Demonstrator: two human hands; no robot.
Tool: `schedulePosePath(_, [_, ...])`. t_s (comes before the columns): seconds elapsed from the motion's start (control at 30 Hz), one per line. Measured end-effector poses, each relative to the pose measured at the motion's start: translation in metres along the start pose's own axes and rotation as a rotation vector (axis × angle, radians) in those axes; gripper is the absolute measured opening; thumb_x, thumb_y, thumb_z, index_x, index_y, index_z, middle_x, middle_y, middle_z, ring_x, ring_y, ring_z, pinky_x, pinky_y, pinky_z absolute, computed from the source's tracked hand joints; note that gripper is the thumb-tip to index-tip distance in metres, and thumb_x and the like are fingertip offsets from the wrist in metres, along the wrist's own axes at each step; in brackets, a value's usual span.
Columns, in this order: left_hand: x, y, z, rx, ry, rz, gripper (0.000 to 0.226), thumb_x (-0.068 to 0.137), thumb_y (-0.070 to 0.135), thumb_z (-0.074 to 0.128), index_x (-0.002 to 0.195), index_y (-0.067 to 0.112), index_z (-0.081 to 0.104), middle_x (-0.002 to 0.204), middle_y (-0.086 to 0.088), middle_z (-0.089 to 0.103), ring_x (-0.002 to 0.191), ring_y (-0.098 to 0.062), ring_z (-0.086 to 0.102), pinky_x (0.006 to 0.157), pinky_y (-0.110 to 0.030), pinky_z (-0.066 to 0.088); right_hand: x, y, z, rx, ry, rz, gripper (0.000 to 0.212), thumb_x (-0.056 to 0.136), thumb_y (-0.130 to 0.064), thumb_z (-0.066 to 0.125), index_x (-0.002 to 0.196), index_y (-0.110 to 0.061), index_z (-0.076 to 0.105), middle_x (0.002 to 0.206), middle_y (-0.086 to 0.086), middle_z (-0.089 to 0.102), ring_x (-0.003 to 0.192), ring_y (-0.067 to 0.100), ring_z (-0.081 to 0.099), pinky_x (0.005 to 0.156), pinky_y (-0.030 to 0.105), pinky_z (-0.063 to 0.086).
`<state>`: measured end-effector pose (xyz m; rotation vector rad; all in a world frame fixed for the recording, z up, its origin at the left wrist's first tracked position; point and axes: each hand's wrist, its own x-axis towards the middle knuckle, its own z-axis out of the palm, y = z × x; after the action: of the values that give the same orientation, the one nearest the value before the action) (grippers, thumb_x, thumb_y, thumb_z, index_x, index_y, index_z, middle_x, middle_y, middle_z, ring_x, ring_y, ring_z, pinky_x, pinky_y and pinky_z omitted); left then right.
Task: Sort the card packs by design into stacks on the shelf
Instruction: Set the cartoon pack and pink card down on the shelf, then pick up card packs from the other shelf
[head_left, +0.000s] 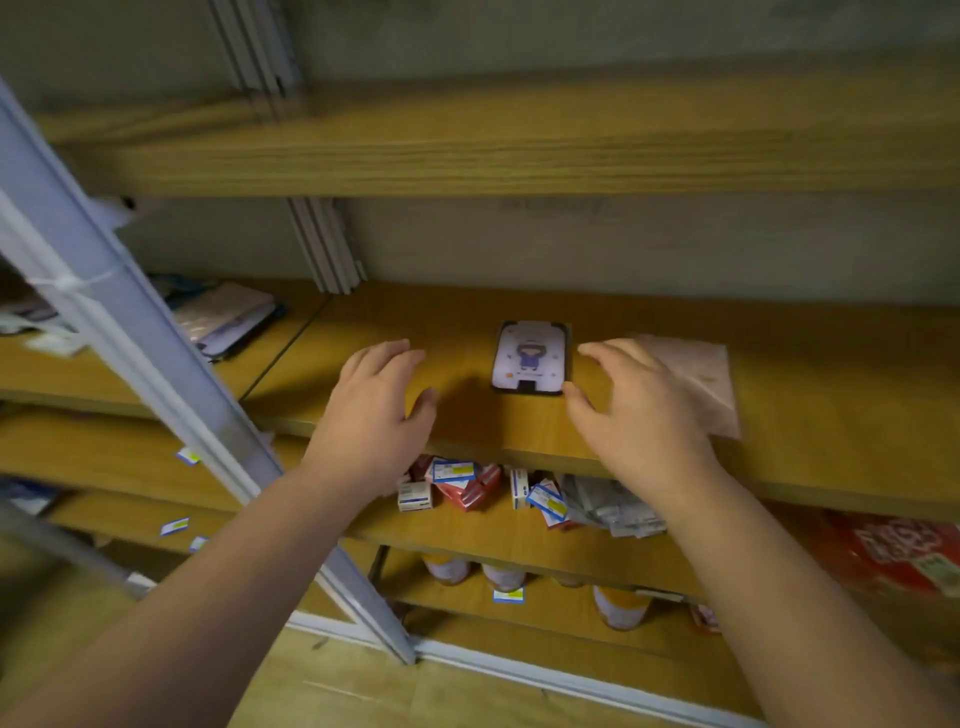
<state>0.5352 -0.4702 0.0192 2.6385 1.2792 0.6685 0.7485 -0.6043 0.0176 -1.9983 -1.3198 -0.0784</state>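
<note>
A card pack (531, 357) with a pale lilac face and a small cartoon figure in purple lies flat on the wooden shelf (805, 415), near its front edge. My left hand (378, 410) hovers to the pack's left, fingers spread, holding nothing. Just right of the pack is my right hand (636, 410), open, with its thumb close to the pack's lower right corner; whether it touches is unclear. A pinkish flat packet (701, 374) lies on the shelf behind my right hand, partly hidden by it.
A grey metal upright (130, 332) slants across the left. Notebooks (228, 317) lie on the left shelf section. Below, a lower shelf holds several small red and white boxes (462, 483) and clear wrappers (608, 504). Jars stand further down. An upper shelf board (519, 156) overhangs.
</note>
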Motion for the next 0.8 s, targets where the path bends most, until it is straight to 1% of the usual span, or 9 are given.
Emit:
schedulePosePath(0.07, [-0.009,-0.015,-0.012,-0.006,-0.014,-0.007,0.052,0.097,0.037,0.053,0.145,0.017,0.049,0.154,-0.002,0.043,0.147,-0.021,0.028,0.118,-0.039,0.026,-0.001,-0.024,0.015,0.008,-0.031,-0.059,0.042,0.091,-0.030,0.065,0.130,-0.015,0.062,0.126,0.002,0.061,0.114,0.020,0.057,0.090,0.030,0.045])
schedulePosePath(0.17, [-0.021,-0.039,-0.032,-0.047,0.000,-0.018,0.052,0.098,0.033,0.056,0.145,0.015,0.049,0.157,-0.003,0.041,0.150,-0.020,0.023,0.120,-0.041,0.026,0.000,-0.058,0.035,0.005,-0.072,-0.096,0.048,0.093,-0.037,0.062,0.137,-0.019,0.056,0.133,-0.002,0.057,0.122,0.018,0.052,0.097,0.032,0.045])
schedulePosePath(0.3, [-0.040,-0.079,-0.064,-0.073,0.061,0.016,0.050,0.097,0.032,0.058,0.145,0.017,0.051,0.157,0.000,0.041,0.149,-0.016,0.026,0.117,-0.038,0.032,-0.001,-0.107,0.060,-0.009,-0.099,-0.141,0.051,0.093,-0.041,0.061,0.140,-0.024,0.051,0.136,-0.006,0.052,0.125,0.015,0.048,0.094,0.027,0.039])
schedulePosePath(0.4, [-0.059,-0.119,-0.092,-0.095,0.080,0.118,0.047,0.096,0.028,0.060,0.142,0.018,0.055,0.151,0.002,0.049,0.145,-0.013,0.036,0.114,-0.038,0.038,-0.007,-0.151,0.080,-0.023,-0.110,-0.194,0.051,0.093,-0.040,0.061,0.140,-0.022,0.052,0.136,-0.006,0.052,0.126,0.015,0.048,0.097,0.025,0.036])
schedulePosePath(0.47, [-0.074,-0.150,-0.111,-0.093,0.099,0.153,0.045,0.095,0.027,0.059,0.138,0.017,0.058,0.144,0.003,0.056,0.138,-0.012,0.046,0.110,-0.036,0.042,-0.013,-0.185,0.094,-0.043,-0.106,-0.218,0.050,0.093,-0.039,0.062,0.138,-0.021,0.053,0.135,-0.004,0.053,0.126,0.016,0.048,0.099,0.026,0.036])
schedulePosePath(0.53, [-0.091,-0.184,-0.132,-0.092,0.125,0.154,0.040,0.095,0.029,0.053,0.133,0.020,0.063,0.131,0.006,0.064,0.124,-0.010,0.056,0.099,-0.031,0.050,-0.022,-0.222,0.110,-0.046,-0.100,-0.231,0.050,0.092,-0.040,0.062,0.137,-0.021,0.055,0.134,-0.005,0.054,0.126,0.016,0.048,0.098,0.025,0.036])
schedulePosePath(0.63, [-0.113,-0.241,-0.162,-0.086,0.207,0.168,0.033,0.095,0.027,0.051,0.121,0.019,0.069,0.112,0.007,0.069,0.103,-0.010,0.063,0.084,-0.027,0.054,-0.041,-0.278,0.139,-0.040,-0.107,-0.269,0.051,0.090,-0.047,0.058,0.137,-0.028,0.052,0.132,-0.013,0.052,0.121,0.003,0.044,0.093,0.019,0.033])
schedulePosePath(0.7, [-0.123,-0.278,-0.178,-0.054,0.253,0.093,0.035,0.094,0.031,0.052,0.124,0.021,0.068,0.116,0.006,0.069,0.108,-0.009,0.061,0.088,-0.027,0.052,-0.050,-0.311,0.161,-0.034,-0.137,-0.303,0.051,0.090,-0.048,0.057,0.137,-0.029,0.051,0.130,-0.014,0.052,0.120,0.001,0.043,0.094,0.018,0.032])
schedulePosePath(0.8, [-0.132,-0.329,-0.195,0.022,0.232,-0.044,0.048,0.095,0.040,0.053,0.140,0.022,0.057,0.139,0.002,0.060,0.131,-0.014,0.049,0.103,-0.027,0.038,-0.053,-0.357,0.192,-0.040,-0.168,-0.322,0.052,0.092,-0.045,0.060,0.139,-0.024,0.051,0.132,-0.009,0.053,0.125,0.010,0.045,0.098,0.023,0.033])
